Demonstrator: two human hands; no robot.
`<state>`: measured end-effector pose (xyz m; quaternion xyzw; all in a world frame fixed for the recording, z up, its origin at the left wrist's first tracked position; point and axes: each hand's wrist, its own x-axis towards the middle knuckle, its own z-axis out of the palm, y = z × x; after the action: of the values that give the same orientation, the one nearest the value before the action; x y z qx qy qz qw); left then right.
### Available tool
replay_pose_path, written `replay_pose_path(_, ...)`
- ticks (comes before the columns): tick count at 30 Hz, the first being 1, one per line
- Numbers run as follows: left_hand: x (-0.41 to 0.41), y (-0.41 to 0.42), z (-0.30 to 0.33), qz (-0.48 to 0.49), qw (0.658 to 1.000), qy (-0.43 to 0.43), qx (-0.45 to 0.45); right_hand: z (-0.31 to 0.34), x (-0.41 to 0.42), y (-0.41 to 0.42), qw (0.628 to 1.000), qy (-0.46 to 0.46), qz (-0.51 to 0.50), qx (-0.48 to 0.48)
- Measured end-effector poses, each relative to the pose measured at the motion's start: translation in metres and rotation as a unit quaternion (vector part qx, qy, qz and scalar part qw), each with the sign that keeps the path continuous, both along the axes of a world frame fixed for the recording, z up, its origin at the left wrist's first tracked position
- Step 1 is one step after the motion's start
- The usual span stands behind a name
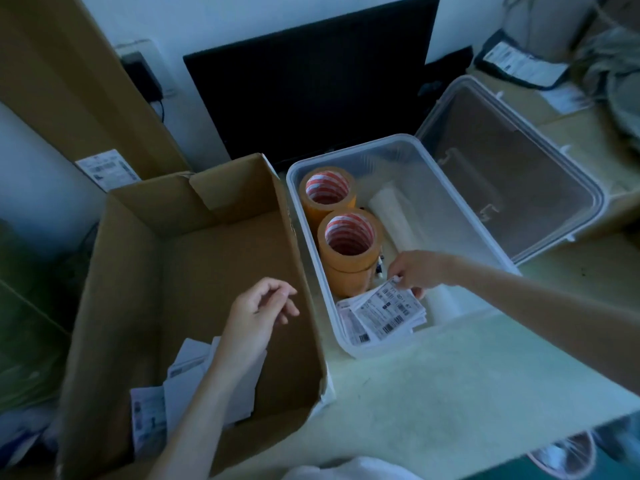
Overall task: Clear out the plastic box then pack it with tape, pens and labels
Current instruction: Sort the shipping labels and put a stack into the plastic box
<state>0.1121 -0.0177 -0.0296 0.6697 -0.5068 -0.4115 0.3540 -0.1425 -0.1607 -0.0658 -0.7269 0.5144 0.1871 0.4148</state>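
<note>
A clear plastic box point(481, 237) stands open on the table. Inside it, at the left, are two stacks of orange tape rolls point(348, 249), with dark pens point(379, 266) just behind the nearer stack. A pile of printed labels point(381, 313) lies in the near corner, beside white rolls point(398, 216). My right hand point(417, 270) reaches into the box and pinches the top edge of the labels. Over the cardboard box hovers my left hand point(258, 311), fingers loosely curled and holding nothing.
An open cardboard box point(194, 258) sits left of the plastic box, with loose papers point(180, 386) in its near end. The clear lid point(502, 164) lies behind and right of the box. A black monitor point(311, 91) stands at the back.
</note>
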Motion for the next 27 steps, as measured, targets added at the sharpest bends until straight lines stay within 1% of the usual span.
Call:
replay_pose_path(3, 0.002, 0.000, -0.005, 0.011, 1.000, 0.003, 0.014, -0.014, 0.009, -0.002, 0.999, 0.017, -0.009, 0.035)
replay_pose_path(6, 0.004, 0.002, -0.007, 0.017, 1.000, 0.009, 0.021, -0.028, 0.013, 0.002, 0.995, 0.014, -0.048, 0.087)
replay_pose_path(8, 0.004, 0.003, -0.009, 0.018, 0.999, 0.011, 0.024, -0.034, 0.013, 0.006, 0.993, 0.032, -0.038, 0.104)
replay_pose_path(11, 0.005, 0.003, -0.012, 0.023, 0.999, 0.011, 0.024, -0.037, 0.010, 0.005, 0.998, 0.057, 0.009, 0.028)
replay_pose_path(13, 0.004, 0.004, -0.013, 0.025, 0.999, 0.014, 0.024, -0.035, 0.010, 0.003, 0.998, 0.058, 0.017, 0.013)
replay_pose_path(18, 0.005, 0.004, -0.014, 0.027, 0.999, 0.023, 0.023, -0.026, 0.009, 0.003, 0.990, -0.034, -0.081, 0.109)
replay_pose_path(23, 0.010, 0.008, -0.011, 0.030, 0.999, 0.024, 0.009, -0.003, 0.009, 0.007, 0.988, -0.096, -0.093, 0.083)
replay_pose_path(27, 0.023, 0.012, -0.007, 0.032, 0.999, 0.005, 0.003, 0.026, 0.010, 0.024, 0.967, -0.195, -0.144, 0.077)
